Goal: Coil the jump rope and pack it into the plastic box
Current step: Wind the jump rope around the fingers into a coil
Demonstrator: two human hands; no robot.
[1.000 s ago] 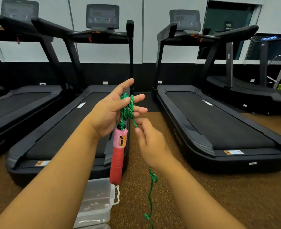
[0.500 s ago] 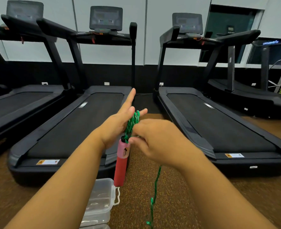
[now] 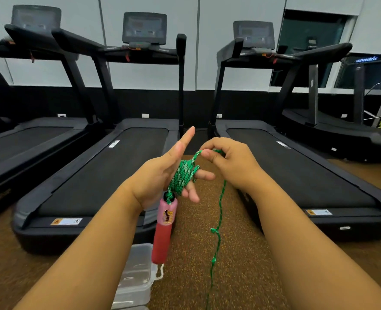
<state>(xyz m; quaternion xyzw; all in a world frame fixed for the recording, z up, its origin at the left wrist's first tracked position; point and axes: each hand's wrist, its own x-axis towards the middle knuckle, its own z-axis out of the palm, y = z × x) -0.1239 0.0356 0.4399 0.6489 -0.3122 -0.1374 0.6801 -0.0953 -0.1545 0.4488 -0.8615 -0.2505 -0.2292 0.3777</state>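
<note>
Right hand point(image 3: 234, 162) now higher; treadmills point(image 3: 297, 171) beyond.

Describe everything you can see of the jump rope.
The jump rope is a thin braided cord, green with paler flecks. Several turns are wound around the fingers of the left hand, which are spread out straight. The right hand pinches the cord just past the coil. From there the loose part hangs down, kinked and knotted in places, towards the floor. A knot joins the cord to a handle, pink on top and red below, dangling under the left hand.
</note>
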